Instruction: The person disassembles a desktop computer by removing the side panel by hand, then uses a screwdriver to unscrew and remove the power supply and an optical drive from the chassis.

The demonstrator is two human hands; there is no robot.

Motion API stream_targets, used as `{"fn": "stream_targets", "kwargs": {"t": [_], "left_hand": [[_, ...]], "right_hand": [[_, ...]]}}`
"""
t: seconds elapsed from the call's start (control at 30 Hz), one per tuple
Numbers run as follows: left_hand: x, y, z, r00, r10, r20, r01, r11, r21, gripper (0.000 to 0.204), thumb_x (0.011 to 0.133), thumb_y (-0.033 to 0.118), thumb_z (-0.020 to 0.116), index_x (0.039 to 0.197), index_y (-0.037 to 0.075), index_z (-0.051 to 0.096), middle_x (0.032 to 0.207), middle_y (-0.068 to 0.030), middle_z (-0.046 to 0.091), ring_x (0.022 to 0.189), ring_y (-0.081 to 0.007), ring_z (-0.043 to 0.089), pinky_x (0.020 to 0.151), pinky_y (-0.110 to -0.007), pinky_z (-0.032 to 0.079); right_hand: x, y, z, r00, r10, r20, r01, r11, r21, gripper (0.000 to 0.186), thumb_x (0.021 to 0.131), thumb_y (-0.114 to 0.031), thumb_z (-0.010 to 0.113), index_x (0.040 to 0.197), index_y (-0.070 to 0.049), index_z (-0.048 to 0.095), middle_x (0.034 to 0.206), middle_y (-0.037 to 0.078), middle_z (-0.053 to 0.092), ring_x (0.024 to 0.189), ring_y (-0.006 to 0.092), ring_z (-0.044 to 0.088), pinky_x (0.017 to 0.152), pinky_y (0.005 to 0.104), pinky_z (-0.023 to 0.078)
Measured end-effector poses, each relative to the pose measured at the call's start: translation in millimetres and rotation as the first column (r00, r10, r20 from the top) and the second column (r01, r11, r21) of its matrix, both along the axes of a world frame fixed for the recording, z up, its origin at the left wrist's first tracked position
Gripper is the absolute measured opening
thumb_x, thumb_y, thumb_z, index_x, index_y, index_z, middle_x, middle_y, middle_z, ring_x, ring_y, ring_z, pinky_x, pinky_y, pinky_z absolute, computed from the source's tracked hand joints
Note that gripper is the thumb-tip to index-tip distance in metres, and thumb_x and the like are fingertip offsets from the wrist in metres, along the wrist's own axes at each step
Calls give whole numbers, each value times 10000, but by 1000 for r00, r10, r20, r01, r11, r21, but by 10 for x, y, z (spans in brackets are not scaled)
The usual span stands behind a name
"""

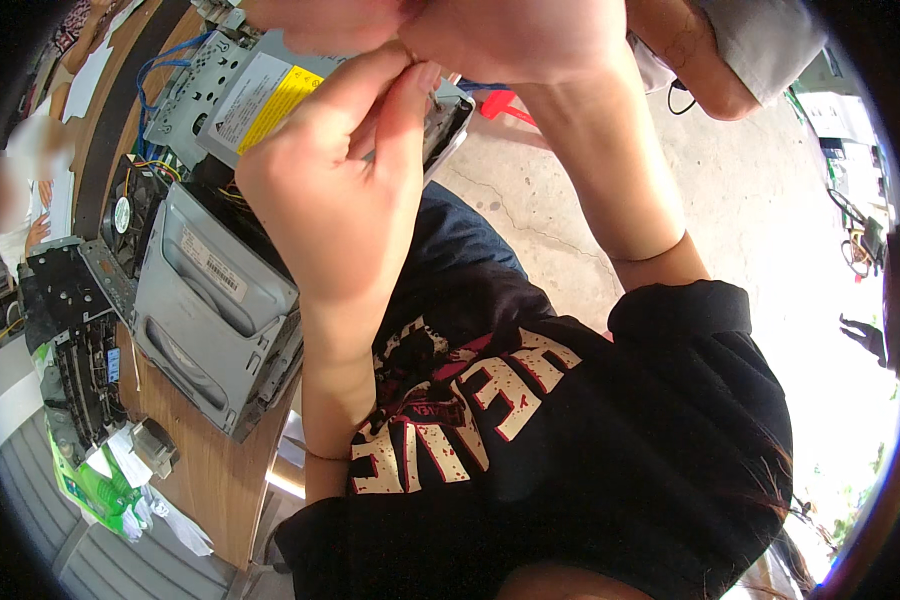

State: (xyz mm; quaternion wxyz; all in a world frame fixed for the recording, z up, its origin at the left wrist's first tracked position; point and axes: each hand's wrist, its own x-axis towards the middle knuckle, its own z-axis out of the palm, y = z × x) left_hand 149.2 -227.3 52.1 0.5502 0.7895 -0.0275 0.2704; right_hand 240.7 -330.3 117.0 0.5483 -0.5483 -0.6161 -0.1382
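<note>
My left hand (335, 175) is raised, thumb and forefinger pinched together; whatever they hold is too small to make out. Close against those fingertips is my right hand (515, 35), its fingers curled and partly cut off by the upper edge, so anything in it is hidden. Behind and below the hands lies an opened computer case: a metal drive housing (185, 95) carries a white and yellow label (270, 105). Nearer on the table, a grey plastic computer front panel (200, 265) lies beside the left forearm.
A dark fan (122, 215) and thin coloured wires adjoin the case. Black slotted parts (85, 375) and a small metal block (155, 447) lie at the wooden table's (210, 495) left side. Another person's arm (705, 60) is at upper right, near a red piece (507, 105).
</note>
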Motion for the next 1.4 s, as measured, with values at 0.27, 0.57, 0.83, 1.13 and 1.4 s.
{"fn": "stream_targets", "kwargs": {"t": [0.27, 0.57, 0.83, 1.13, 1.4], "left_hand": [[-45, -27, 15, 999, -49, -9, 50, 995, 89, 118, 873, 11, 667, 960, -68, 672, 868, -84, 707, 773, -104, 665, 709, -200, 511], [24, -91, 4, 967, -80, 240, 31, 979, 201, 99, 801, 13, 670, 887, 27, 622, 830, -129, 672, 730, -303, 664, 634, -372, 517], [-42, -100, 17, 977, -79, 199, 32, 973, 229, 91, 802, -16, 659, 873, 26, 621, 767, -117, 628, 667, -307, 627, 579, -386, 485], [-39, -1, -14, 980, -62, 188, 18, 973, 230, 212, 758, -16, 652, 961, 22, 601, 759, -86, 573, 664, -255, 596, 566, -356, 478], [-98, 28, -80, 966, -108, 233, 56, 974, 219, 238, 717, -25, 646, 947, 6, 595, 789, -72, 564, 685, -256, 593, 578, -360, 485]], "right_hand": [[18, 311, -215, 823, 519, -230, -294, 736, 610, 98, 967, -126, 481, 971, -42, 533, 716, 37, 519, 616, 81, 469, 591, 232, 432], [-460, -226, 189, 816, -98, -570, 127, 992, 12, 274, 1008, -253, 308, 857, -96, 475, 787, 24, 449, 724, 137, 434, 688, 267, 373], [-478, -212, 28, 679, 303, -669, -73, 934, 349, 346, 1024, -316, 351, 729, -136, 351, 622, -9, 345, 541, 107, 259, 529, 287, 244], [-452, 135, 83, 686, 57, -725, 100, 980, 172, 441, 1022, -340, 348, 627, -146, 334, 458, -31, 296, 370, 108, 208, 392, 282, 182], [-3, 48, 13, 322, 767, -555, -847, 495, 193, 435, 945, -308, 489, 601, -44, 509, 538, 52, 488, 387, 205, 458, 373, 311, 325]]}}
